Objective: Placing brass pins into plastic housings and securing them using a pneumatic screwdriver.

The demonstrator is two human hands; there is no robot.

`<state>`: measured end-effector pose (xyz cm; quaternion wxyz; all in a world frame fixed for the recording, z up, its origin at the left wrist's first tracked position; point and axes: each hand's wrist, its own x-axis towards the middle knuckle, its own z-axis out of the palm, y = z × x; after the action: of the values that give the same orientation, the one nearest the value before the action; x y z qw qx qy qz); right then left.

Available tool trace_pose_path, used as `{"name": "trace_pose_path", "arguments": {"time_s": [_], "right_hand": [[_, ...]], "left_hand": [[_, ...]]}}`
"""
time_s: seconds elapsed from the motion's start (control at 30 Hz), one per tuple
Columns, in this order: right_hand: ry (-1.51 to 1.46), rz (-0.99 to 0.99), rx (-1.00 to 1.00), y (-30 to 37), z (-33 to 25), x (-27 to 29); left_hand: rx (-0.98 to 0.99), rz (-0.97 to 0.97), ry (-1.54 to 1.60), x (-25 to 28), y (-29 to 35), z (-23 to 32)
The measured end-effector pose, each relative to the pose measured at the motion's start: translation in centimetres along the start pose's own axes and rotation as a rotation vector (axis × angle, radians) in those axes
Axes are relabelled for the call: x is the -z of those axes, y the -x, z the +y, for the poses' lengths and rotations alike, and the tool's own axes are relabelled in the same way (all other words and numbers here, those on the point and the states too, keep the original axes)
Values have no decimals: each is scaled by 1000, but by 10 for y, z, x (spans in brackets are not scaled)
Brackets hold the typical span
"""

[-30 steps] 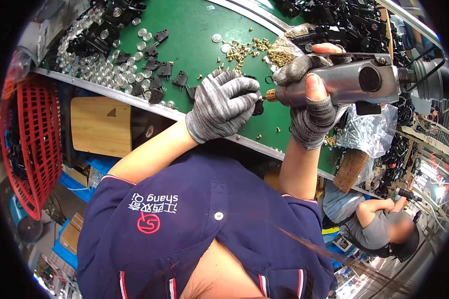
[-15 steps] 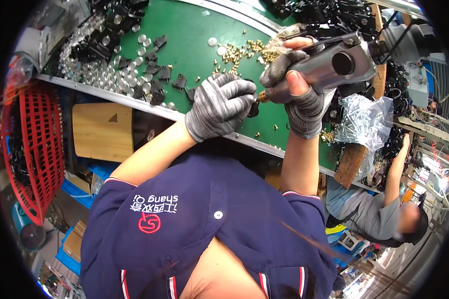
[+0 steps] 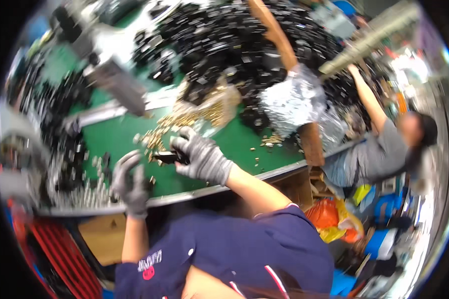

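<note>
Hands at a bench; clock directions are read from the black part [image 3: 169,157], twelve toward the top. Nearest, at six o'clock, runs the pale front edge of the green bench [image 3: 172,184]; a part dropped there could roll off, the likely cause being a grip at the fingertips alone. At eight o'clock the left hand [image 3: 130,184] has thumb and fingers parted and curved, with no object distinguishable in it; a careless sideways sweep could scatter the silver pieces [image 3: 92,193] clustered beyond. The black part itself, at the dial's centre over the bench, is pinched between thumb and fingers of the right hand [image 3: 204,159], at three o'clock; blur conceals the exact contact, and smooth glove fabric could let the part twist. Toward twelve lie loose brass screws [image 3: 157,133], near the right hand's fingertips; a low pass could drag some away or lodge one in the part. Farther, at eleven, hangs the powered driver [image 3: 117,85], in neither hand; if it swings, its tip could strike the gloves. At one o'clock rises a heap of black parts [image 3: 224,50], liable to slide if jostled. Farthest, between two and three, a co-worker's arm [image 3: 369,94] reaches toward the heap's side; a bump there could disturb the pile.
</note>
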<state>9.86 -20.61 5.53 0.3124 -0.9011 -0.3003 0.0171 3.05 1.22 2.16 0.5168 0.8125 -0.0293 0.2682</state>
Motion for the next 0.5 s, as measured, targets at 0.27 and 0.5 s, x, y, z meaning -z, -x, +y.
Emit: {"name": "trace_pose_path", "arguments": {"time_s": [0.27,0.5], "right_hand": [[429,753,-333,-168,112,150],[633,391,-393,-203,168,139]], "left_hand": [[-126,159,-957,161,-68,-134],[208,-151,-877,171,-104,-196]]}}
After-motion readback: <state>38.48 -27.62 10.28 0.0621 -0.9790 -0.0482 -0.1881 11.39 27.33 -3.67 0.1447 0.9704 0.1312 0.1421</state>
